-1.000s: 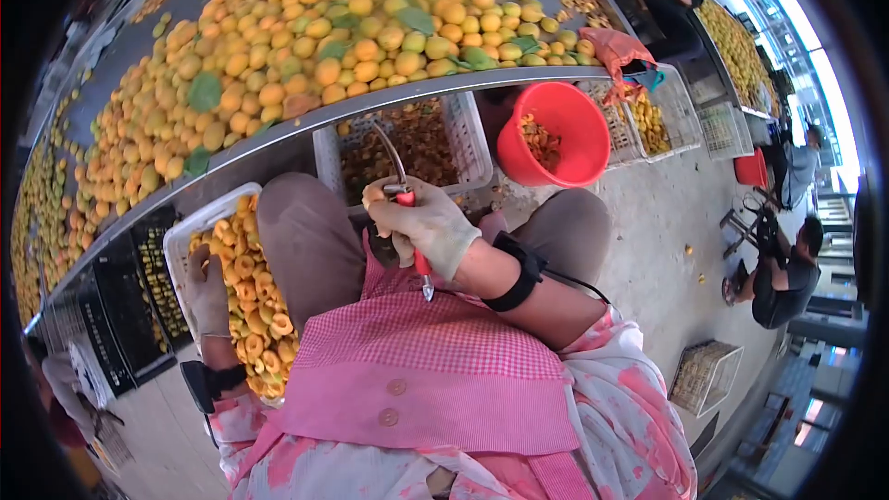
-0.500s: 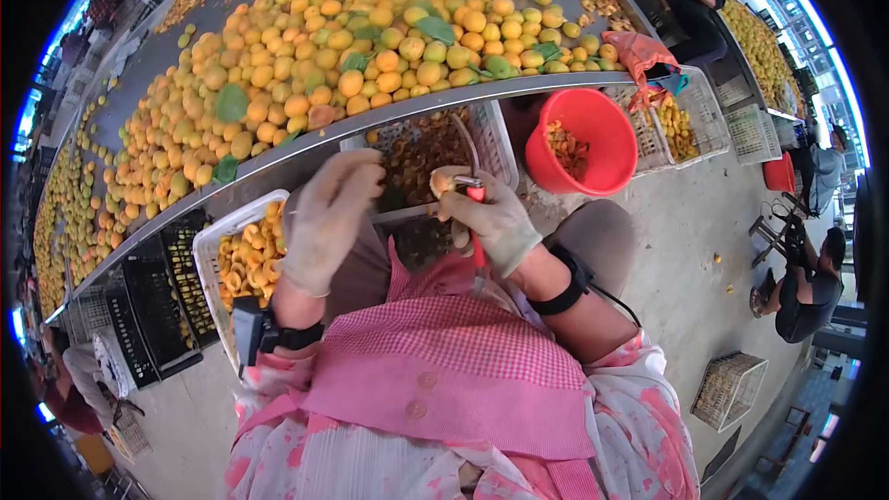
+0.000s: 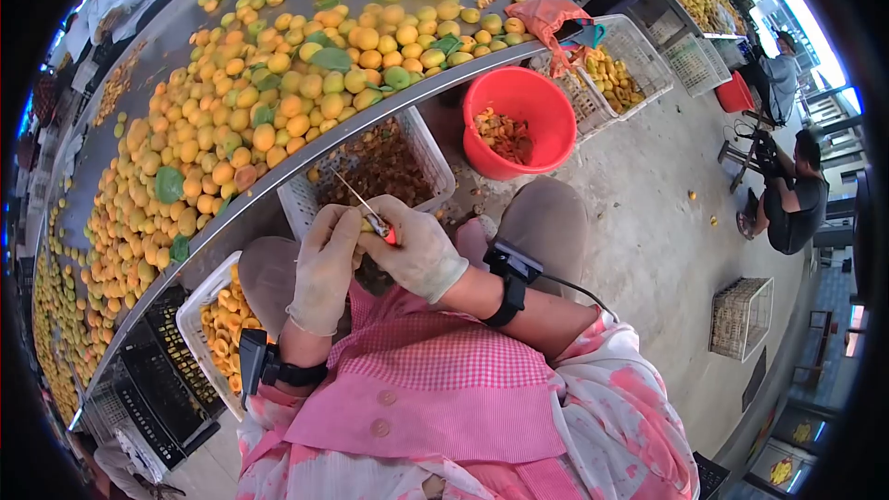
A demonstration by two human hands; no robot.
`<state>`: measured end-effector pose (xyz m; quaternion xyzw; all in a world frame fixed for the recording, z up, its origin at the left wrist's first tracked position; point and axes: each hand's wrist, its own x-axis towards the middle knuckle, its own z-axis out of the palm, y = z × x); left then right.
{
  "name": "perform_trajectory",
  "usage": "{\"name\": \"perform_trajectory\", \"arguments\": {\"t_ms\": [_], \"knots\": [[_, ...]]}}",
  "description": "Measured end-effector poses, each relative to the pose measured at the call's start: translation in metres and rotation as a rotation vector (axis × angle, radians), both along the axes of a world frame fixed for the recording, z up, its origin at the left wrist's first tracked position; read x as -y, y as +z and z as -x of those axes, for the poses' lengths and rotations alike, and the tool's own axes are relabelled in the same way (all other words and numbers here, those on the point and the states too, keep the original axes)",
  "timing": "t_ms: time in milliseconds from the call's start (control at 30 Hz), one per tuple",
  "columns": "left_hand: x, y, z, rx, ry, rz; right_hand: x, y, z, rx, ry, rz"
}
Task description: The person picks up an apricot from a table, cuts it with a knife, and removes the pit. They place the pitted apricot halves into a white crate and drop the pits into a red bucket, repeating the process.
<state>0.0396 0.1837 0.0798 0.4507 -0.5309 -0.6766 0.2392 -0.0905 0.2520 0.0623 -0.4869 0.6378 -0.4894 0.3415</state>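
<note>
I'd worry for the left hand (image 3: 324, 264): its thumb and fingers pinch together close by the thin blade (image 3: 354, 193) of the red-handled tool (image 3: 391, 236), so a slip of the right hand (image 3: 412, 245), whose fingers curl around that handle, could nick the glove. Whether anything sits in the pinch, I can't tell. The tool is left of the red bucket (image 3: 537, 97), which holds orange-brown scraps (image 3: 505, 137). Left of the bucket, a pale crate (image 3: 431, 153) holds darker scraps (image 3: 384, 165); farther left, a white crate (image 3: 188, 319) brims with cut yellow fruit (image 3: 227, 329); just right, another crate (image 3: 653, 65) holds yellow pieces (image 3: 611, 79).
</note>
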Motion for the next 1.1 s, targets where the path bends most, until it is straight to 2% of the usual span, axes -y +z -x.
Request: {"name": "perform_trajectory", "arguments": {"t_ms": [67,133,167,267,333,367,467,500,600,767,800,867,900,967,1000,1033,1100], "knots": [[0.001,-0.001,0.000,0.002,0.001,-0.056,-0.001,0.001,0.000,0.071,-0.001,-0.017],[0.000,0.006,0.000,0.057,-0.025,-0.051,-0.003,0.003,-0.002,0.275,-0.029,-0.047],[0.000,0.009,0.001,0.110,-0.044,-0.043,-0.003,0.001,-0.003,0.228,-0.040,-0.002],[0.003,-0.005,-0.002,0.027,-0.049,0.026,0.001,-0.015,-0.004,0.123,-0.038,0.162],[0.006,-0.011,-0.002,-0.058,-0.095,0.007,-0.002,-0.003,-0.001,0.450,0.035,-0.029],[0.004,-0.011,0.001,-0.189,-0.052,-0.088,-0.002,0.012,0.001,0.495,0.032,-0.139],[0.005,-0.017,0.001,-0.238,-0.081,0.024,0.002,0.022,0.006,0.509,0.034,-0.170],[0.004,-0.010,0.001,-0.177,-0.092,0.087,0.003,0.028,0.007,0.514,0.029,-0.223],[-0.002,-0.004,0.000,-0.180,-0.083,0.104,0.005,0.024,0.007,0.556,0.037,-0.224],[0.000,-0.022,-0.008,-0.218,-0.073,0.117,0.007,0.031,0.005,0.595,0.060,-0.256],[0.006,-0.028,-0.004,-0.072,-0.060,0.778,0.006,0.027,0.004,0.648,0.054,-0.235],[-0.003,-0.030,-0.015,-0.253,-0.062,0.204,0.006,0.031,0.002,0.600,0.035,-0.207],[-0.008,-0.022,-0.014,-0.085,-0.074,0.392,0.004,0.034,0.003,0.630,0.041,-0.207],[-0.008,-0.018,-0.019,-0.126,-0.152,0.517,0.003,0.027,0.003,0.733,0.074,-0.174],[-0.010,-0.023,-0.021,-0.164,-0.115,0.378,0.005,0.030,0.002,0.746,0.091,-0.205],[-0.011,-0.023,-0.020,-0.271,-0.077,0.133,0.004,0.029,0.001,0.712,0.089,-0.247],[-0.008,-0.022,-0.020,-0.279,-0.100,0.071,0.006,0.025,0.001,0.660,0.078,-0.283]]}}
